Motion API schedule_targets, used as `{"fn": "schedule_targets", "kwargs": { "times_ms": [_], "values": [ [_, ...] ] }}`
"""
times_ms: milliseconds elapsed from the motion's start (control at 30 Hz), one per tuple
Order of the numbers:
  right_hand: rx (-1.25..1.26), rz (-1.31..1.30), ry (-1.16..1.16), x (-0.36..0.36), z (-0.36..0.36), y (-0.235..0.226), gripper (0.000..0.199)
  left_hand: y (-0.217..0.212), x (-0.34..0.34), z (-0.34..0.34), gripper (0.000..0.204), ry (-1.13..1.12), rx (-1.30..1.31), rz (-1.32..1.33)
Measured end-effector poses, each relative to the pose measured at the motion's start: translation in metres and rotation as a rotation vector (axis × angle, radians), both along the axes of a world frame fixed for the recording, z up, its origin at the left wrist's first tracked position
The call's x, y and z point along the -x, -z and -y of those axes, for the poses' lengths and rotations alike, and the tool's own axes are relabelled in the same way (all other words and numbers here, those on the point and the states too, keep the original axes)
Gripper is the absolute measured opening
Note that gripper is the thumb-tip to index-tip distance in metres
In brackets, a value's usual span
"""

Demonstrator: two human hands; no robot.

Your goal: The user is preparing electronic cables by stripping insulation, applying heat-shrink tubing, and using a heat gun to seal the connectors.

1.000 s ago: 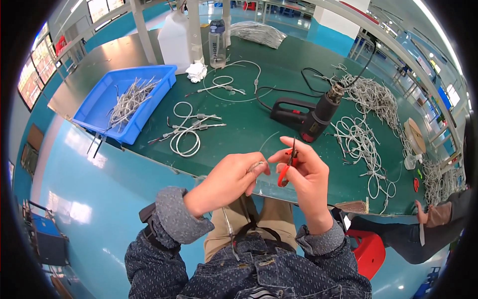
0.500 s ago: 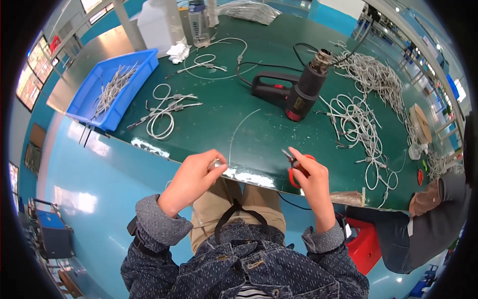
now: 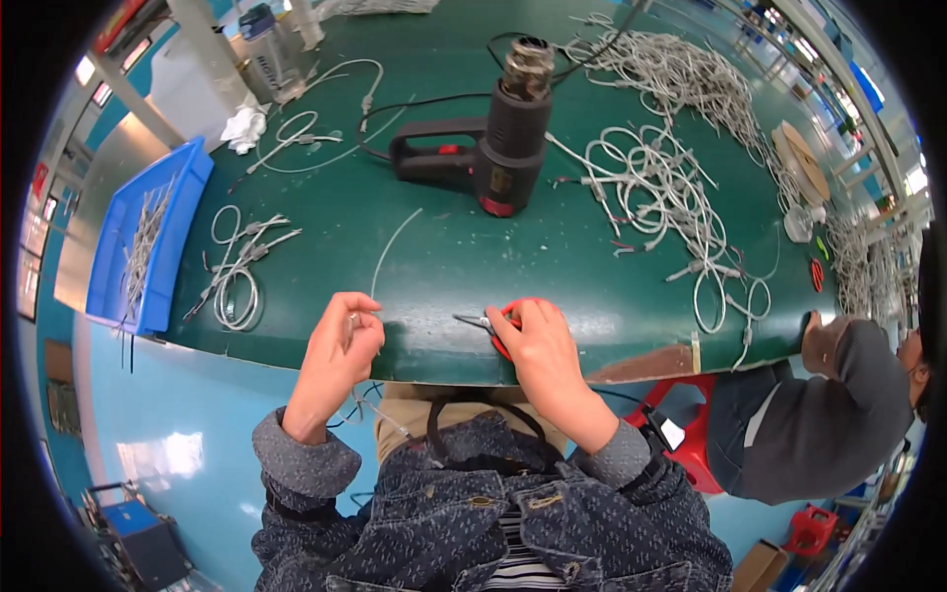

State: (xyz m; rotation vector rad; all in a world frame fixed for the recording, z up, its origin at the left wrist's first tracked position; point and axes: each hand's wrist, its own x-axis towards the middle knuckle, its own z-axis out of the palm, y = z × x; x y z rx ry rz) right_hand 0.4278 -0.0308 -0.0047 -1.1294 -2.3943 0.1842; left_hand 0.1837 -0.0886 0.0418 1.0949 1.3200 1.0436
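Your left hand (image 3: 335, 350) sits at the near edge of the dark green tabletop (image 3: 444, 257), its fingers (image 3: 363, 321) pressed together on the end of a thin white wire (image 3: 393, 247). That wire runs from your fingertips away across the tabletop in 1 gentle curve.

Your right hand (image 3: 538, 345) rests just beside it on the same edge, fingers closed around the red handles of small cutting pliers (image 3: 488, 324); the metal tip points toward your left hand and stands slightly apart from it.

Beyond your fingers, well apart, a black heat gun with a red switch (image 3: 493, 148) lies on its side. Left of your left hand lies 1 coiled bundle of white cables (image 3: 237, 281), and farther left a blue plastic bin (image 3: 148, 247) holds short pale wire pieces. Right of your right hand, loose white cable loops (image 3: 671, 197) spread over the tabletop.

Another person in a grey sleeve (image 3: 838, 395) sits at the far right edge.
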Motion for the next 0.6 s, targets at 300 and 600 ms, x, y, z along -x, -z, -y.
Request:
{"fn": "schedule_targets", "kwargs": {
  "times_ms": [300, 600],
  "values": [
    [-0.041, 0.014, 0.129, 0.008, 0.007, -0.011, 0.036, 0.015, 0.007, -0.007, 0.036, 0.155, -0.059, 0.488],
    [-0.077, -0.084, 0.251, -0.027, -0.009, -0.04, 0.032, 0.023, 0.056, 0.012, 0.03, 0.162, -0.033, 0.274]
  ]
}}
